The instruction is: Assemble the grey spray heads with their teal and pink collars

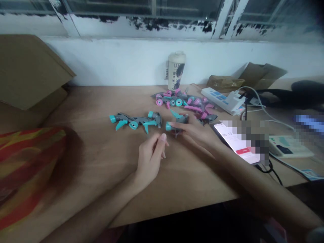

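My right hand [193, 130] is closed on a grey-and-turquoise plastic piece [175, 126] with a round turquoise end and a turquoise lever. To its left, my left hand [152, 153] is held with fingers curled and the thumb pressed against them; whether anything is pinched there is hidden. Just beyond the left hand, a row of similar grey-and-turquoise pieces [136, 121] lies on the wooden table [101, 162]. Behind my right hand is a pile of grey pieces with pink and turquoise parts [184, 102].
A printed cup [176, 71] stands against the wall. On the right are a white power strip [220, 99] with cables, a lit phone [236, 143] and small cardboard boxes [225, 82]. Leftward sit a large cardboard box [32, 67] and a red-and-yellow bag [27, 172].
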Demonstrator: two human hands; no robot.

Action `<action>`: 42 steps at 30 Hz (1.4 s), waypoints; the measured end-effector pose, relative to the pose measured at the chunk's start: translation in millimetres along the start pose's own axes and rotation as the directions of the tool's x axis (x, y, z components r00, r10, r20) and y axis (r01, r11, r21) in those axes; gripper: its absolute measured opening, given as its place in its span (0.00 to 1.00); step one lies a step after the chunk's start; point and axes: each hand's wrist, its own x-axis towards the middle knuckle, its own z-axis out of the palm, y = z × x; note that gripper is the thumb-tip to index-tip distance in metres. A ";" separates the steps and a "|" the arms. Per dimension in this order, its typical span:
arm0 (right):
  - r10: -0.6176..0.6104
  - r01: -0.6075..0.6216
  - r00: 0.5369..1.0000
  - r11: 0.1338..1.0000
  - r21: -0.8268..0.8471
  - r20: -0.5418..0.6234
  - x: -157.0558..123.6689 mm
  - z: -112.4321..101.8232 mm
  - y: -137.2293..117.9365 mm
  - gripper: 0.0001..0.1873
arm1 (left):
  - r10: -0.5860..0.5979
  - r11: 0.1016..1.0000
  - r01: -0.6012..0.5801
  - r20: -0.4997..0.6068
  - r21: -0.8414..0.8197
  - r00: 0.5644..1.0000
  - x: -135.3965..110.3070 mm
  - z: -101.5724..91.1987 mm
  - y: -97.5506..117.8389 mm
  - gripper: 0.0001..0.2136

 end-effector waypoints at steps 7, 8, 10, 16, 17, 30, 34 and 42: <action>-0.117 0.085 0.992 0.890 -0.449 -0.043 62.8 49.5 -15.5 0.37 | 0.205 0.932 -0.266 0.248 0.246 0.947 -6.6 1.8 3.4 0.16; -0.142 0.095 0.988 0.854 -0.511 -0.053 67.1 52.2 -14.3 0.41 | 0.197 0.932 -0.261 0.252 0.252 0.947 -6.3 2.0 3.1 0.16; -0.199 0.138 0.980 0.773 -0.620 -0.030 75.4 51.3 -9.9 0.44 | 0.176 0.935 -0.238 0.240 0.264 0.955 -5.3 1.8 2.2 0.16; -0.214 0.235 0.968 0.575 -0.784 0.133 99.6 -1.4 -0.8 0.19 | 0.140 0.938 -0.216 0.274 0.271 0.951 -3.0 0.6 0.6 0.16; -0.217 0.242 0.965 0.527 -0.815 0.147 103.1 -14.2 -0.5 0.17 | 0.138 0.940 -0.216 0.283 0.266 0.949 -2.9 0.5 0.6 0.15; -0.221 0.289 0.943 0.173 -0.942 0.248 134.8 -68.9 24.0 0.16 | 0.067 0.955 -0.142 0.277 0.260 0.959 -1.4 1.2 -0.1 0.15; -0.239 0.309 0.936 0.201 -0.930 0.260 134.6 -68.5 25.3 0.16 | 0.063 0.956 -0.137 0.274 0.260 0.960 -1.5 1.0 0.2 0.14; -0.315 0.302 0.931 0.387 -0.871 0.183 124.8 -62.8 13.9 0.09 | 0.075 0.943 -0.157 0.270 0.292 0.960 -1.0 1.8 0.4 0.15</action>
